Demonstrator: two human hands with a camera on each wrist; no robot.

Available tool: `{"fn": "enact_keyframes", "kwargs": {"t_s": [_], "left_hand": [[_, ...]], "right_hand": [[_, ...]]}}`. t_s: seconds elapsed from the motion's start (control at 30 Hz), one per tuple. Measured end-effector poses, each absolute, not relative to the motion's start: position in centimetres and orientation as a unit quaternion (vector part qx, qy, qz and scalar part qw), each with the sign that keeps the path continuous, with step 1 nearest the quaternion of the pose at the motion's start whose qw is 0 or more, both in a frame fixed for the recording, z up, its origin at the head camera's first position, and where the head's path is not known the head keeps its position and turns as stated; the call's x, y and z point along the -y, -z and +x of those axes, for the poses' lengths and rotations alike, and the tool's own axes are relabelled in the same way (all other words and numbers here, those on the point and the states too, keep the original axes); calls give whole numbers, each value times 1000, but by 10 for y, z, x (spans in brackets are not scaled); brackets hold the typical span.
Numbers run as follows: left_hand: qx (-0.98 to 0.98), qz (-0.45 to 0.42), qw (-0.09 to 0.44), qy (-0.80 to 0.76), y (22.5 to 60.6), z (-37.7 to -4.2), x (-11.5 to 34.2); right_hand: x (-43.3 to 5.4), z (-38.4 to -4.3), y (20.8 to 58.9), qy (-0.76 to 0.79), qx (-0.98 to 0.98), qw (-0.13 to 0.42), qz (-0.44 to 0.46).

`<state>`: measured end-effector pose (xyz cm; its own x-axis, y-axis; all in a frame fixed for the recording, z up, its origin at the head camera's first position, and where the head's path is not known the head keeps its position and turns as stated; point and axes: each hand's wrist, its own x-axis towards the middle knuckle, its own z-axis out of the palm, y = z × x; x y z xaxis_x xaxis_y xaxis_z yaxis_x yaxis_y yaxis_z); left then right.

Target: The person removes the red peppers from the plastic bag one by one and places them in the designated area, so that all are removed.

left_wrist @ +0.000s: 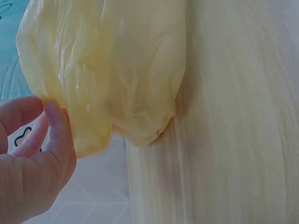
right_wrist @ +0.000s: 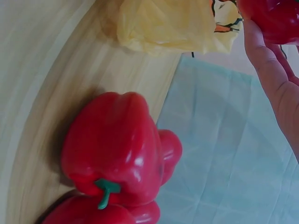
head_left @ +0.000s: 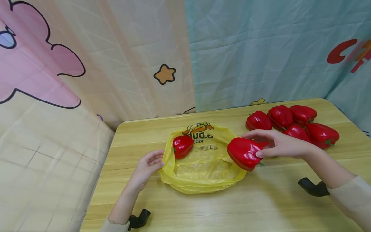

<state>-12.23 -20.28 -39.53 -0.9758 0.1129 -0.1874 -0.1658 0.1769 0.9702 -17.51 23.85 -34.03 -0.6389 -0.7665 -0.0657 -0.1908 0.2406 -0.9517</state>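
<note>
A yellow plastic bag (head_left: pixel 203 185) lies on the table with its mouth spread wide. One red bell pepper (head_left: pixel 183 146) is inside it, at the left. My left hand (head_left: pixel 149 166) pinches the left edge of the bag between thumb and fingers; the left wrist view shows the bag (left_wrist: pixel 117 70) hanging from those fingertips (left_wrist: pixel 53 109). With my right hand (head_left: pixel 278 144) I grip another red bell pepper (head_left: pixel 244 153) at the bag's right rim. Part of this pepper (right_wrist: pixel 275 21) also shows at the top of the right wrist view.
Several more red bell peppers (head_left: pixel 295 117) sit grouped at the back right of the wooden table (head_left: pixel 139 138). Behind the table hangs a printed curtain (head_left: pixel 246 48). Black wrist mounts (head_left: pixel 314 187) stick out from both wrists.
</note>
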Motion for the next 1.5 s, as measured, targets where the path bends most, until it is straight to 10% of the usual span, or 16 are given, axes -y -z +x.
{"fn": "enact_keyframes", "kwargs": {"t_s": [1.5], "left_hand": [[-760,-19,105,-641,396,-121,203]], "right_hand": [[-331,-145,399,530,-771,238,-261]]}}
